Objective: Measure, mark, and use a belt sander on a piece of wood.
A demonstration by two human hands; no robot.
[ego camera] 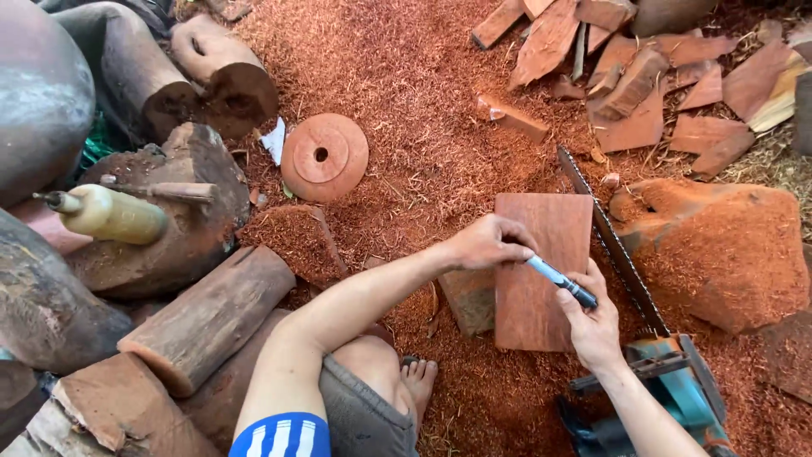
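Bright even daylight, soft shadows, sharp centre (edges bowed by wide lens)

My right hand [592, 326] covers the near right edge of the board [541, 271]; the pen [562, 282] tip is too small to tell. The chainsaw [668, 389] body is cut off at the near edge, and the grey drum [38, 93] at the left edge.
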